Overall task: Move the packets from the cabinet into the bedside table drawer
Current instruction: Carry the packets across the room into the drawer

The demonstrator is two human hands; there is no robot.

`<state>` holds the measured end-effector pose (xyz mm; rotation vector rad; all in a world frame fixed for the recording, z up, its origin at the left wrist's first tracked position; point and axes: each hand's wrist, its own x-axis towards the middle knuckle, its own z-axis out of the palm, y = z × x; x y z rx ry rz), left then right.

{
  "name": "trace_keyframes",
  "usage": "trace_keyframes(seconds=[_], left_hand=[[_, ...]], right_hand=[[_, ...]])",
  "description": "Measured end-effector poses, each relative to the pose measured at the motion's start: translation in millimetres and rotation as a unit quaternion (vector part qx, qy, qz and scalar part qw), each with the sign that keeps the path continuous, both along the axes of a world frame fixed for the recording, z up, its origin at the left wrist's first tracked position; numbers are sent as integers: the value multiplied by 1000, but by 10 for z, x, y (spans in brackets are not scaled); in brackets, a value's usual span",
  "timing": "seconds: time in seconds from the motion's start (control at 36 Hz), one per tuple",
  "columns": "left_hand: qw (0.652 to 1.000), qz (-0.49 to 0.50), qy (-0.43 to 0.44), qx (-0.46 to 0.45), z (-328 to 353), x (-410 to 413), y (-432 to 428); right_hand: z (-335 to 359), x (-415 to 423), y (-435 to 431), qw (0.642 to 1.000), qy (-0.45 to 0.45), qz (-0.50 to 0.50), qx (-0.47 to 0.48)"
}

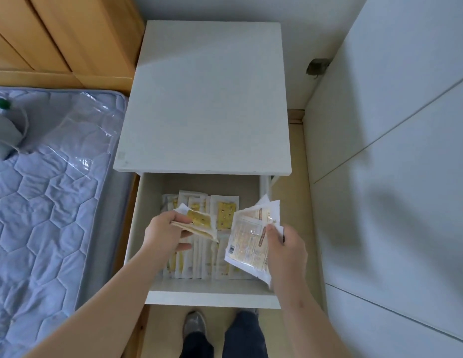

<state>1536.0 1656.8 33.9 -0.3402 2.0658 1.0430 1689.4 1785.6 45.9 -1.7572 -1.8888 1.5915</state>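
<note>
The white bedside table (207, 99) stands ahead with its top drawer (212, 295) pulled open toward me. Several white and yellow packets (225, 215) lie in rows inside the drawer. My left hand (163, 233) grips a thin stack of packets (199, 223) over the drawer's left half. My right hand (284, 249) holds a fanned bunch of clear printed packets (248, 241) over the drawer's right side, thumb on top.
A bed with a blue quilted mattress (44, 202) in plastic wrap runs along the left, wooden headboard (57, 34) behind it. White cabinet doors (393, 151) fill the right side. My feet (196, 326) stand on the floor just below the drawer front.
</note>
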Motion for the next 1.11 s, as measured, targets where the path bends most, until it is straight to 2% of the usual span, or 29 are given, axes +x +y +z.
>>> trace_keyframes(seconds=[0.17, 0.25, 0.33, 0.39, 0.56, 0.67, 0.89, 1.11], left_hand=[[996, -86, 14, 29, -402, 10, 47], [992, -101, 74, -3, -565, 19, 85], [985, -62, 160, -33, -728, 33, 124], [983, -37, 178, -27, -845, 30, 144], [991, -6, 134, 13, -1251, -86, 239], [991, 8, 116, 62, -1487, -178, 370], [982, -57, 118, 136, -1850, -216, 615], [973, -163, 93, 136, -1884, -186, 783]], right_hand=[[-312, 77, 30, 997, 21, 22, 76], [-471, 106, -5, 992, 31, 28, 120], [-648, 117, -19, 988, 43, 27, 145], [-743, 92, -19, 985, 55, 32, 162], [-1068, -72, 57, 976, 65, 63, 200], [-1189, -193, 204, 948, 32, 137, 284], [-1367, -416, 499, 880, -49, 233, 410], [-1426, -450, 517, 872, -52, 217, 435]])
